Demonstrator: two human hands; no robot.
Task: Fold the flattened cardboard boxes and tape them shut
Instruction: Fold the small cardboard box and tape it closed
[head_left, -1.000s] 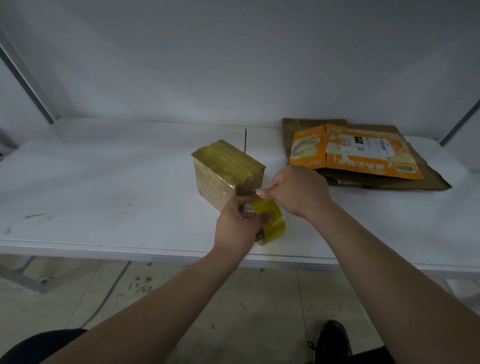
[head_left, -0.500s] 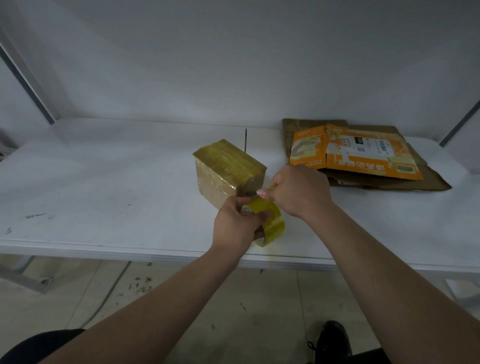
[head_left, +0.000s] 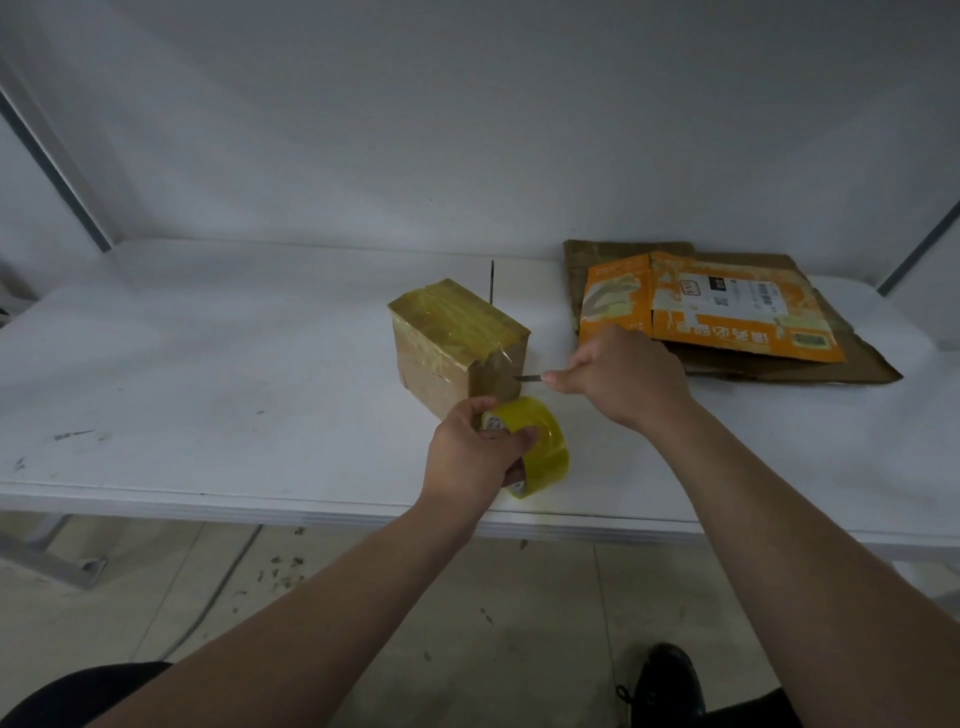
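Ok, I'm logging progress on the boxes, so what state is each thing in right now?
box: folded up, taped over, standing on the table.
tape roll: gripped by the left hand, close to the box's near corner.
blade: held by the right hand, tip at the box's taped side.
orange box: flattened, lying on the brown cardboard.
brown cardboard: flat, unfolded.

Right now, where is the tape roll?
In the head view the yellow tape roll sits centre frame, gripped by the left hand, in front of the taped box near the table's front edge.
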